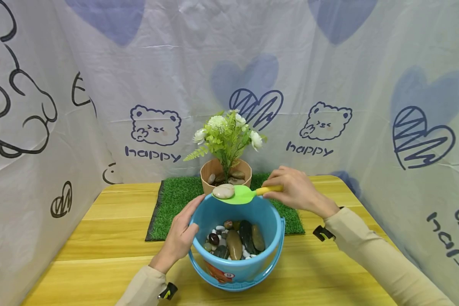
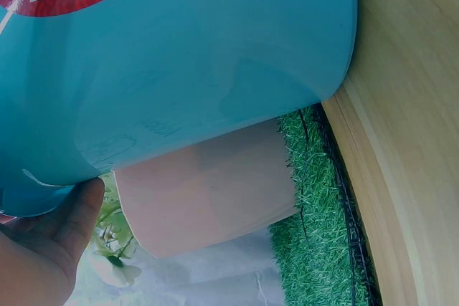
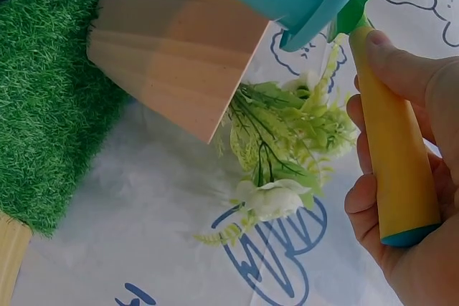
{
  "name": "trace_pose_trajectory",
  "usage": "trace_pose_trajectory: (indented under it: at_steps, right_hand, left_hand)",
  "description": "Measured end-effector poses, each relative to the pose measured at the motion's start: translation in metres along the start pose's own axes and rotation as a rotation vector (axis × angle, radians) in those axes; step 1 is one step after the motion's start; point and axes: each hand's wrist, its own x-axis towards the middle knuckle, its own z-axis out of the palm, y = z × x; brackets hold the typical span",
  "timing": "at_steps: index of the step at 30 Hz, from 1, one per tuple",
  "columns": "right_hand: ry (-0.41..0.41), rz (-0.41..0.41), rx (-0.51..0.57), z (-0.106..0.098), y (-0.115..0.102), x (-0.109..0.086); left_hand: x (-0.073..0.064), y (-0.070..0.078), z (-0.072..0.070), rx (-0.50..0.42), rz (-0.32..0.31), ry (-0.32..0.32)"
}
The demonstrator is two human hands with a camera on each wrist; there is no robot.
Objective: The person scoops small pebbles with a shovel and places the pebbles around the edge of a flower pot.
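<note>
My right hand (image 1: 292, 191) grips the yellow handle (image 3: 394, 141) of a small toy shovel with a light green blade (image 1: 245, 195). On the blade's far end lies a smooth pale stone (image 1: 223, 191). The blade is level above the far rim of a light blue bucket (image 1: 210, 212). At the bucket's left side my left hand (image 1: 179, 236) holds the rim, its fingers showing under the edge in the left wrist view. Inside the bucket lie large brown and dark stones (image 1: 234, 245) among several small white pebbles.
Behind the bucket, a peach flowerpot (image 1: 246, 170) with white artificial flowers (image 1: 218, 123) and some stones stands on a green grass mat (image 1: 160, 216). All this is on a wooden table (image 1: 111, 225). A printed white curtain (image 1: 199, 85) hangs around the back and sides.
</note>
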Motion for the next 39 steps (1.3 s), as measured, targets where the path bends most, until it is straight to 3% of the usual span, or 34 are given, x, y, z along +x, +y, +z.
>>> trace_pose_trajectory:
  at_steps: [16, 39]
  right_hand:
    - [-0.016, 0.051, 0.001, 0.000, 0.005, 0.004]
    - [-0.028, 0.122, -0.087, 0.008, 0.015, 0.020]
  left_hand:
    - [0.000, 0.001, 0.000, -0.010, 0.003, 0.000]
    - [-0.001, 0.000, -0.002, 0.032, 0.015, 0.008]
